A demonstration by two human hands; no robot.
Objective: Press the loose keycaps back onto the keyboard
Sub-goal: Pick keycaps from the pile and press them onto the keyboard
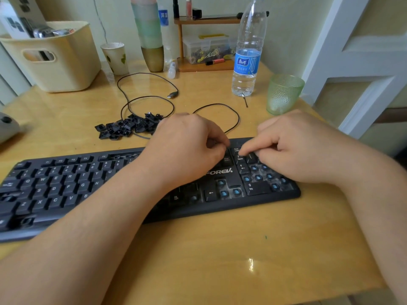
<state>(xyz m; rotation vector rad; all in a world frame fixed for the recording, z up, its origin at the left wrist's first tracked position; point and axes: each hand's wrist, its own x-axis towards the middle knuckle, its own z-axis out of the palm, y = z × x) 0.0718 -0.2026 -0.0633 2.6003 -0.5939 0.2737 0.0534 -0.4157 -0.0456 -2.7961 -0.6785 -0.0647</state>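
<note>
A black keyboard (220, 205) lies across the desk. Several bare blue switch stems (257, 177) show in its number pad and arrow block. A pile of loose black keycaps (128, 127) sits behind the keyboard, left of my hands. My left hand (187, 148) hovers over the block left of the number pad with its fingers curled down. Its fingertips sit by the Page Down key (226, 160), and whatever is under them is hidden. My right hand (297, 148) reaches in from the right, index finger stretched out and its tip pressing on the number pad's top rows near the 7 key (240, 159).
The keyboard's black cable (149, 100) loops on the desk behind the keycaps. A water bottle (247, 53) and a green glass (283, 93) stand behind my right hand. Further back are a cream basket (66, 69), a paper cup (115, 57), a small wooden shelf (204, 66) and a tall vase (152, 40).
</note>
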